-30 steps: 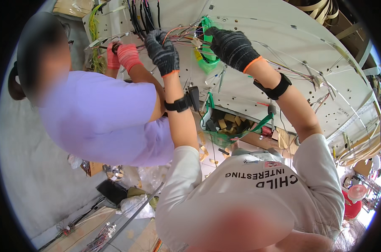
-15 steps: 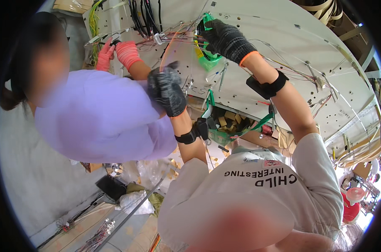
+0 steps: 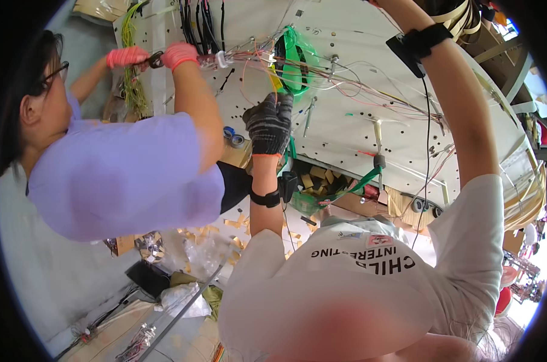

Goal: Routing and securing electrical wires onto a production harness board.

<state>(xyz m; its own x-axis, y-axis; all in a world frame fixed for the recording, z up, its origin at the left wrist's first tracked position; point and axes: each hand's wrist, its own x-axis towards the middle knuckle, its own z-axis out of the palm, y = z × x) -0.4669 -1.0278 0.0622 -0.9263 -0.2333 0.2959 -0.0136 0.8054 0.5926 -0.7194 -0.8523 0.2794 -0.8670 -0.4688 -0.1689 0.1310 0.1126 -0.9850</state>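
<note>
My left hand (image 3: 268, 123), in a dark grey knit glove with an orange cuff, is closed just below a bundle of thin wires (image 3: 310, 67). A thin orange wire (image 3: 244, 81) loops down from the bundle to its fingers. Beside the fingertips hangs a green translucent plastic bag (image 3: 296, 54) with a yellow strip (image 3: 275, 78). My right arm (image 3: 451, 84) stretches up past the top edge, so the right hand is out of the picture. The bundle runs across a pale board (image 3: 346, 114), by a white clip (image 3: 221, 59).
At left a co-worker in a purple shirt (image 3: 122, 175) and pink gloves (image 3: 180, 55) holds a dark tool (image 3: 156, 59) at the bundle's end. Metal pegs (image 3: 310, 114) stand on the board. Blue tape rolls (image 3: 232, 136) and a bin of tan pieces (image 3: 322, 178) sit below.
My right hand has left the green bag and gone up out of view. My left hand has moved right, toward the bag. The co-worker has shifted left, hands now farther apart.
</note>
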